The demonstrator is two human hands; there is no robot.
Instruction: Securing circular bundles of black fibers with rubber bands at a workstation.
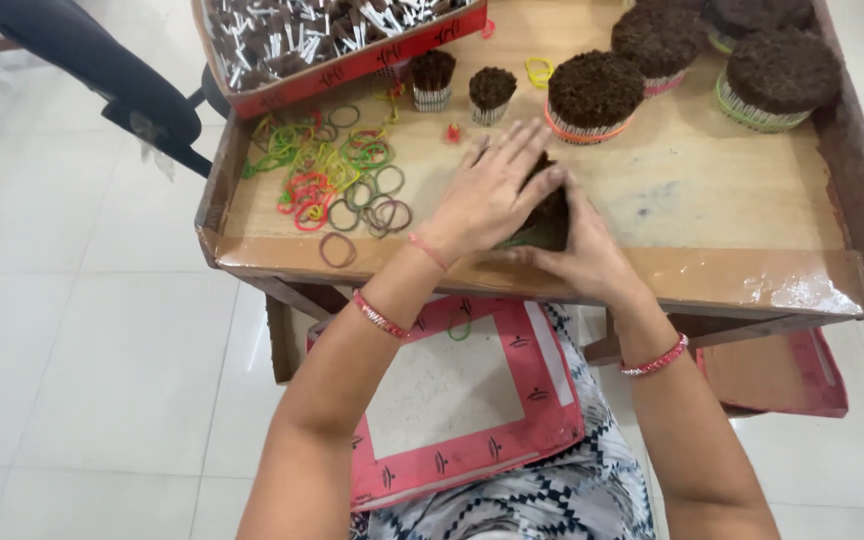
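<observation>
My left hand [487,195] lies flat over the top of a round bundle of dark brown sticks [549,218] near the front edge of the wooden tray [732,200]. My right hand [584,250] cups the same bundle from the front and right side. Most of the bundle is hidden between the two hands. A loose heap of coloured rubber bands [337,175] lies on the tray just left of my left hand.
Two small bundles [462,85] and several larger banded bundles [592,95] stand at the back of the tray. A red-edged box of loose sticks [332,40] sits at the back left. A red-bordered board [452,400] rests on my lap. A dark chair [102,70] stands at left.
</observation>
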